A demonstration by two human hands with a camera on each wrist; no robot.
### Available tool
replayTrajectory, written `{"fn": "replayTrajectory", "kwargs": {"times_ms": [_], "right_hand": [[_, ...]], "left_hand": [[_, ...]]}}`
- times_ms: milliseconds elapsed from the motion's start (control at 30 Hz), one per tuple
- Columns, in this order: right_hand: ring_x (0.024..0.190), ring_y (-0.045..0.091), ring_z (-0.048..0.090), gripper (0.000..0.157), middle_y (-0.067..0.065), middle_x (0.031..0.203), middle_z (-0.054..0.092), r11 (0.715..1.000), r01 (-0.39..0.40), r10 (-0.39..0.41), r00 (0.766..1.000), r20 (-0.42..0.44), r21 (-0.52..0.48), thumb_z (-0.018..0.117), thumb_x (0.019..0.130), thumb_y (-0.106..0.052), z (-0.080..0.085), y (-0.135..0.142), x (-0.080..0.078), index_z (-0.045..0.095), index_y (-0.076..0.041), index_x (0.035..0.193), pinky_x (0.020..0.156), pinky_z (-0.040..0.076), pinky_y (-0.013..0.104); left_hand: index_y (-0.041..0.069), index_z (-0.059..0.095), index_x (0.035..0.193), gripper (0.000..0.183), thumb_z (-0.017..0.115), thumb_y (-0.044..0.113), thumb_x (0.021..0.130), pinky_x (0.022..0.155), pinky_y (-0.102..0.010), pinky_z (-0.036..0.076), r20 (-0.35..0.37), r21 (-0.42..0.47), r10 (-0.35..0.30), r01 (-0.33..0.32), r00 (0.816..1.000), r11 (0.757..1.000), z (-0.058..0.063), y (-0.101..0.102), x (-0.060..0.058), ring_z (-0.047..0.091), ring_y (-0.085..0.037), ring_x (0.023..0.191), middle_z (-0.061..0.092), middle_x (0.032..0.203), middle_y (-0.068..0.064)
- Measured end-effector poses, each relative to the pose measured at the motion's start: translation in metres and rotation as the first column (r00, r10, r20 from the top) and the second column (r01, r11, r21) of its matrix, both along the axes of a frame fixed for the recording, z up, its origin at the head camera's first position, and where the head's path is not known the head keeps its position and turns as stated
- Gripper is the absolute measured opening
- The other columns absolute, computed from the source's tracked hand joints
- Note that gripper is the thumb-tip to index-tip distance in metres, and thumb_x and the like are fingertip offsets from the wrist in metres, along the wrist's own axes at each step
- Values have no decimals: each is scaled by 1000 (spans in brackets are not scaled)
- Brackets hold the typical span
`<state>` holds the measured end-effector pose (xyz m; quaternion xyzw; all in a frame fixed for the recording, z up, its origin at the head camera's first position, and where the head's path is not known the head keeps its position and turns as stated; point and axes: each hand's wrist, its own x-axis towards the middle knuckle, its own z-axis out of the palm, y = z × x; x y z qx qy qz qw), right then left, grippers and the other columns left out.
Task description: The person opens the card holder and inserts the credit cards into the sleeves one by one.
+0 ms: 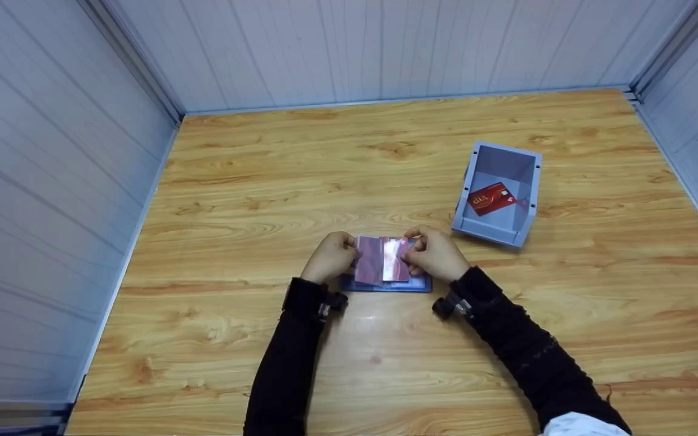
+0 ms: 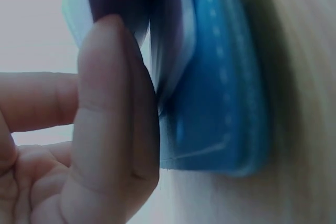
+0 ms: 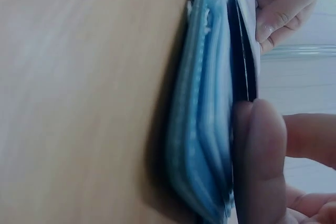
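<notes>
A blue card holder (image 1: 425,284) with stitched edges and clear sleeves lies open on the table between both hands. My left hand (image 1: 332,257) pinches the left edge of a raised clear sleeve (image 1: 368,261). My right hand (image 1: 437,251) pinches the right edge of a red card (image 1: 395,266), which catches glare; its left part overlaps the sleeve. In the left wrist view, the thumb (image 2: 107,108) lies against the sleeve, above the blue cover (image 2: 205,124). The right wrist view shows the thumb (image 3: 265,150) on the dark card edge, beside the stacked sleeves (image 3: 212,103).
A grey open bin (image 1: 488,232) stands to the right, beyond my right hand, with a red VIP card (image 1: 491,198) lying inside. The wood-grain table (image 1: 264,181) is bounded by pale panel walls (image 1: 349,48) at the back and sides.
</notes>
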<state>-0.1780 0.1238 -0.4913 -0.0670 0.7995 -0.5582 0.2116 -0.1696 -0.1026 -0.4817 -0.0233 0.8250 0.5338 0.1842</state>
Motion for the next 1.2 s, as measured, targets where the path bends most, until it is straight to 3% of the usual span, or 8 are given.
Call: {"fn": "replayTrajectory", "kwargs": {"times_ms": [200, 500, 667, 933, 1200], "right_hand": [[52, 6, 61, 46, 2, 73, 60, 999, -1, 2, 1000, -28, 43, 65, 87, -1, 1, -1, 1, 49, 11, 128, 53, 55, 22], [53, 6, 61, 49, 2, 77, 58, 997, -8, 12, 999, -48, 77, 66, 87, -3, 3, -7, 3, 51, 9, 132, 53, 55, 22], [54, 5, 60, 54, 3, 76, 61, 988, -6, 21, 995, -93, 156, 66, 86, -4, 5, -9, 6, 50, 9, 135, 54, 53, 20], [58, 6, 60, 53, 6, 81, 62, 967, 7, 45, 979, -198, 254, 69, 82, -3, 7, -10, 8, 54, 9, 131, 57, 57, 24], [78, 20, 64, 45, 11, 90, 72, 918, 29, 112, 938, -327, 395, 68, 84, -11, 13, -14, 15, 60, 3, 126, 72, 50, 34]], "left_hand": [[-4, 55, 93, 5, 50, -3, 92, 59, -25, 57, 53, 60, 20, -24, 998, 998, 2, 1, 1, 59, -13, 61, 55, 81, -5], [-5, 53, 94, 4, 49, -3, 93, 60, -25, 57, 68, 93, 29, -35, 997, 995, 1, 1, 0, 58, -14, 63, 57, 82, -6], [-5, 54, 95, 5, 50, -3, 93, 60, -25, 57, 77, 91, 36, -42, 996, 995, 1, 2, 1, 58, -13, 61, 57, 81, -6], [-8, 55, 98, 8, 51, -3, 92, 59, -26, 58, 82, 107, 45, -54, 996, 993, 1, 4, 1, 58, -13, 60, 57, 80, -5], [-1, 55, 86, 6, 51, -4, 89, 58, -27, 58, 3, 37, 59, -59, 998, 998, 1, 5, 3, 59, -12, 57, 58, 77, -5]]}}
